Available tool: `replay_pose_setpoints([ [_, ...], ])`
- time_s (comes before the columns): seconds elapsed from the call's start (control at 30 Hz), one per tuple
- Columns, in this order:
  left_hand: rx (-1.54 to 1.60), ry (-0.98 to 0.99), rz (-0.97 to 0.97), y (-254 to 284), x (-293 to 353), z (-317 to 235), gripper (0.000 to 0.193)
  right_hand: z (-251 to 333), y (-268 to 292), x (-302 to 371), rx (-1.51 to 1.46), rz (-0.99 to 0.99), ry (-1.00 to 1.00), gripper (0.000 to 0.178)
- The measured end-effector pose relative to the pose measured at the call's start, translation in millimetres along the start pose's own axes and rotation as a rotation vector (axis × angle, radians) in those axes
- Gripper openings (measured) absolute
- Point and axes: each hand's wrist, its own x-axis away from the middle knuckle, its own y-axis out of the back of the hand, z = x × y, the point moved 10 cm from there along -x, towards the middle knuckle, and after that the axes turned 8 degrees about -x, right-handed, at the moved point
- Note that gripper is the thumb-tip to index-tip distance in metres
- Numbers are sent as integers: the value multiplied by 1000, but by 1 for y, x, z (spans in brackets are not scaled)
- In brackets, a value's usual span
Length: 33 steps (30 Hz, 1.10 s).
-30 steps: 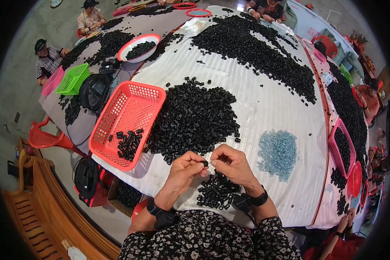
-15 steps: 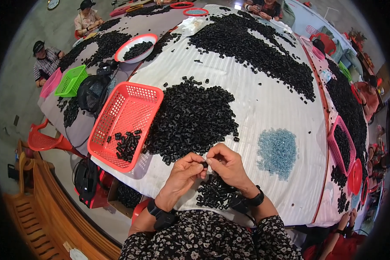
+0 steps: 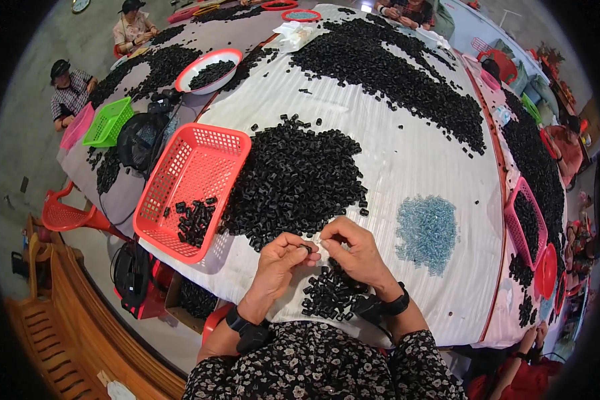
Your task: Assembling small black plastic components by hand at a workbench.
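Note:
My left hand (image 3: pixel 278 265) is closed in a pinch round a small black plastic part (image 3: pixel 305 249). Close beside it, my right hand (image 3: pixel 355 253) pinches with thumb and forefinger; whatever lies between those fingertips is too small to make out. Both hands hover over the near edge of the table. Beyond them spreads a big pile of black plastic parts (image 3: pixel 293 180). A smaller heap of the same parts (image 3: pixel 333 293) lies between my wrists. To the right is a patch of small clear bluish pieces (image 3: pixel 427 235).
A red plastic basket (image 3: pixel 147 200) with some black parts inside stands on the left. A white bowl with a red rim (image 3: pixel 237 57), a green basket (image 3: pixel 110 123) and a pink basket (image 3: pixel 537 233) sit farther off. Other people work round the table (image 3: pixel 440 173).
My fingertips have drawn slightly apart, with the left hand turned a little and the black part showing more at its fingertips. The piles and baskets stay as they were.

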Motion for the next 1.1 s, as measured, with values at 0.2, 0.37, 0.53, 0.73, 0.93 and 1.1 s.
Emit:
replay_pose_setpoints([
  [0.2, -146, -111, -5, 3, 4, -11, 15, -16, 1, 1, -203, -21, -112, 6],
  [0.37, -292, -132, -13, 3, 5, -11, 17, -26, -8, 4, -345, -1, -226, 5],
  [0.53, -302, -106, 65, 3, 6, -3, 17, -35, -15, 6, -417, 23, -271, 5],
  [0.73, -284, -114, 43, 3, 7, -8, 18, -30, -18, 6, -365, 70, -269, 5],
  [0.93, -333, -133, 60, -1, 8, -11, 17, -25, -18, 4, -303, 110, -223, 6],
  [1.1, -438, -154, 60, -4, 7, -18, 17, -33, -21, 6, -486, 121, -290, 8],
])
